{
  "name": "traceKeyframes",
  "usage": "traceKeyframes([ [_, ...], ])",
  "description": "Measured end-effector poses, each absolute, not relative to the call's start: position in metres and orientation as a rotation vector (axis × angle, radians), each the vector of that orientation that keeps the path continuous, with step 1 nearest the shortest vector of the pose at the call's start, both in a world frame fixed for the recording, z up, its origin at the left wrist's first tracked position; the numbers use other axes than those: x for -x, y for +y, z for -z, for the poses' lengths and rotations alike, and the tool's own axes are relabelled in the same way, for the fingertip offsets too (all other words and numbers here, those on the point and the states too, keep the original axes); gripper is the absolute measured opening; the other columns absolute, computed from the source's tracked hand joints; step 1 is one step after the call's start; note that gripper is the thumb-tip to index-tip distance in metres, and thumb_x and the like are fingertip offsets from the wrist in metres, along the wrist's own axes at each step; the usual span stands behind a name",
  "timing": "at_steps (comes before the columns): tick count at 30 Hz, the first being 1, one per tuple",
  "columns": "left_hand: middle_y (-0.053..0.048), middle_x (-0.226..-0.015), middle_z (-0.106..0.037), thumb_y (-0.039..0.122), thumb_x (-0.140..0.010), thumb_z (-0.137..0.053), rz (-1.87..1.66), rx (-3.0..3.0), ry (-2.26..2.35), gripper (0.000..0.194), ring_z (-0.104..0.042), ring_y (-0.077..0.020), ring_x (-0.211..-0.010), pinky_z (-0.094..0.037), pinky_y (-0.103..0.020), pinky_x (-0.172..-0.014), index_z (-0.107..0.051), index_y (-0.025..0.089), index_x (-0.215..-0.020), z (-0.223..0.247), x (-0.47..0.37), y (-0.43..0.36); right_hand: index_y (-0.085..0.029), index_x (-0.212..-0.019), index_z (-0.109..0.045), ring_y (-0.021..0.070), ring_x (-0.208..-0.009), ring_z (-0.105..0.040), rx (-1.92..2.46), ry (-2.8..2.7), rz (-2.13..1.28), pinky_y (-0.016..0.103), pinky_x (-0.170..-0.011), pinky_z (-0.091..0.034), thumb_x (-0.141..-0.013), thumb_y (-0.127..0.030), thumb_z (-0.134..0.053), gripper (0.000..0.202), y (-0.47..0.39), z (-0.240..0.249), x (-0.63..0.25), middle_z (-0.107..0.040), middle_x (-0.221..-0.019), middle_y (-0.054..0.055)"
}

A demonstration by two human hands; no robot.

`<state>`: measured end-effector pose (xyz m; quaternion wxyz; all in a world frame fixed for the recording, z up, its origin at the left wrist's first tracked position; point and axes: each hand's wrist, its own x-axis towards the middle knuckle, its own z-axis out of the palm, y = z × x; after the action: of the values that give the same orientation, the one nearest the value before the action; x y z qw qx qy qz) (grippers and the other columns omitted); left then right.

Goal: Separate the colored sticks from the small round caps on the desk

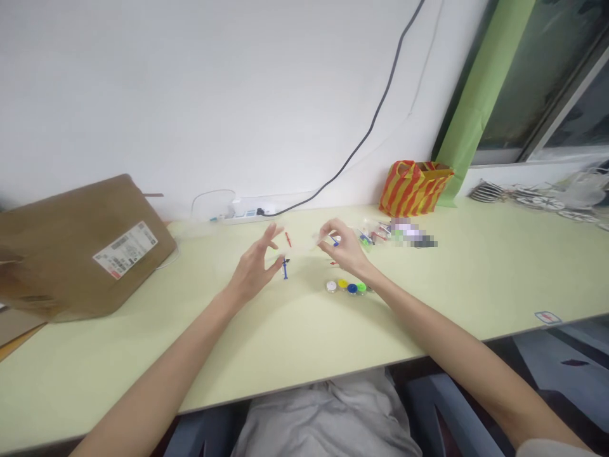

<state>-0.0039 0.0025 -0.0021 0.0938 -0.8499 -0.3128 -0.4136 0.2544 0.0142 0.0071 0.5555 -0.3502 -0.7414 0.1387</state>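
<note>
My left hand (254,266) hovers over the table with its thumb and fingers apart and holds nothing I can see. By its thumb tip is a small blue stick-like piece (285,270) with a dark tip; a red arrow-like piece (288,239) lies just beyond the fingers. My right hand (346,249) pinches a thin pale piece (318,242), too faint to name. Next to the right fingers are a blue piece (335,241) and a red arrow-like piece (333,263). Several round discs, among them a white disc (331,287) and a blue disc (352,289), lie below the right wrist.
At the left a cardboard box (61,254) takes up much of the pale table (266,355). A power strip (245,214) with a black cable (371,127) sits against the wall. Small parts (373,236) and a striped bag (413,190) stand right of my hands.
</note>
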Motion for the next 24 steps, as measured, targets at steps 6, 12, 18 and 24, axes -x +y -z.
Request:
traceKeyframes([
  [6, -0.005, -0.096, -0.076, 0.018, -0.096, -0.056, 1.014, 2.352, -0.86, 0.019, -0.069, -0.0226, -0.095, -0.051, -0.041, -0.093, -0.064, 0.023, -0.112, 0.0, 0.008, 0.006, -0.022, -0.074, -0.045, 0.022, -0.087, -0.049, 0.725, -1.968, 0.046, 0.037, -0.082, -0.04, -0.082, -0.005, -0.054, 0.021, 0.006, -0.002, -0.246, -0.058, -0.086, 0.005],
  [12, -0.008, -0.123, -0.072, 0.006, -0.09, -0.049, 0.971, 2.406, -0.822, 0.018, -0.064, -0.0237, -0.118, -0.049, -0.043, -0.099, -0.057, 0.021, -0.086, -0.009, -0.009, -0.006, -0.022, -0.077, -0.045, 0.0211, -0.085, -0.045, 0.612, -2.141, 0.254, 0.034, -0.076, -0.036, -0.09, -0.005, -0.05, 0.022, -0.003, 0.0, -0.236, -0.055, -0.086, 0.006],
  [18, -0.01, -0.127, -0.069, 0.002, -0.088, -0.041, 0.932, 2.453, -1.032, 0.024, -0.064, -0.0247, -0.115, -0.051, -0.042, -0.094, -0.056, 0.021, -0.085, -0.006, -0.002, -0.004, -0.023, -0.083, -0.053, 0.0223, -0.087, -0.046, 0.602, -2.24, 0.318, 0.036, -0.077, -0.035, -0.093, -0.01, -0.05, 0.017, -0.012, -0.002, -0.234, -0.058, -0.086, 0.006],
  [24, -0.01, -0.11, -0.07, 0.008, -0.094, -0.037, 0.925, 2.436, -1.23, 0.042, -0.066, -0.0242, -0.102, -0.052, -0.04, -0.09, -0.055, 0.019, -0.13, 0.0, 0.005, 0.001, -0.023, -0.077, -0.051, 0.0211, -0.081, -0.049, 0.714, -2.202, 0.284, 0.036, -0.075, -0.035, -0.098, -0.017, -0.047, 0.022, -0.005, 0.001, -0.237, -0.059, -0.083, 0.006],
])
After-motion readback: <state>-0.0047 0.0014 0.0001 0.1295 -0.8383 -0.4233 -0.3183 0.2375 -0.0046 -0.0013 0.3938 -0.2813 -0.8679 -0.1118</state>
